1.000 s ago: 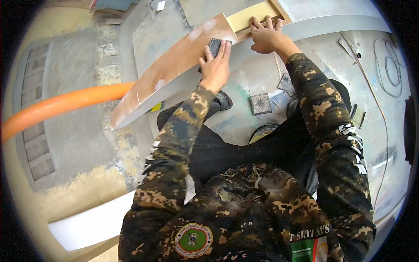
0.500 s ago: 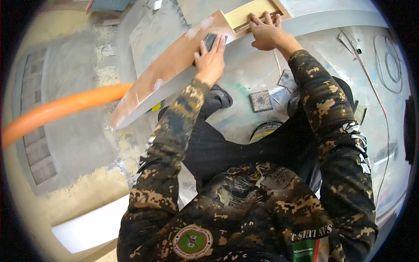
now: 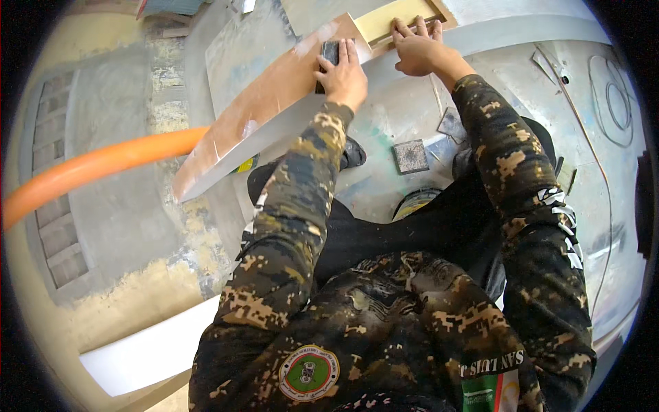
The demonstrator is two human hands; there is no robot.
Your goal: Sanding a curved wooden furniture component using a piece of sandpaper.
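Observation:
My left hand (image 3: 344, 77) is closed on a dark sanding block (image 3: 331, 50), which rests on the long tapered board (image 3: 268, 86). This board has a smooth brown-orange face with pale smears and a whitish side. My fingers press along the block's right side. To the right, my right hand (image 3: 419, 53) lies with spread fingers over the lip of a framed pale-yellow panel (image 3: 392, 19), next to the board's wide end. Nothing shows in that hand, though its palm is hidden.
An orange hose-like tube (image 3: 103, 159) reaches the board's narrow end from the left. On the stained floor sit a speckled square block (image 3: 410, 157), a grey flat piece (image 3: 452, 125) and a can (image 3: 415, 202) between my legs. A thin cable (image 3: 598, 158) runs down the right.
My left hand has slid slightly right and up along the board with the sanding block, and my left forearm has swung right. My right hand stays nearly in place.

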